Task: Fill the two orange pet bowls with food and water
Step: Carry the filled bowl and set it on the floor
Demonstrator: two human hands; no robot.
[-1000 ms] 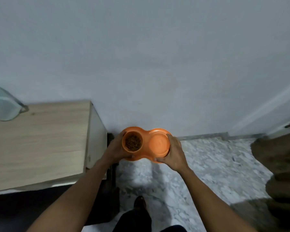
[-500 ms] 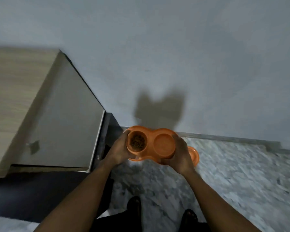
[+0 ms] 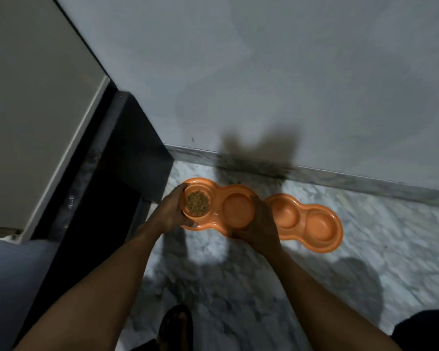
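I hold an orange double pet bowl (image 3: 217, 196) low over the marble floor, level. Its left cup holds brown kibble (image 3: 197, 203); its right cup (image 3: 238, 211) looks orange inside, and I cannot tell whether it holds water. My left hand (image 3: 169, 214) grips the bowl's left end and my right hand (image 3: 260, 224) grips its right end from the front. A second orange double bowl (image 3: 312, 224) lies on the floor just to the right, partly behind my right hand, with both cups bare.
A cabinet side (image 3: 36, 102) with a dark base (image 3: 107, 178) stands at the left. The grey wall (image 3: 264, 72) and its skirting (image 3: 352, 178) run behind the bowls. My sandalled foot (image 3: 175, 325) is at the bottom, on the marble floor (image 3: 238, 287).
I have lowered the held bowl toward the floor and the view has tipped down. The wooden cabinet top has left the view and the second bowl on the floor has come fully into sight.
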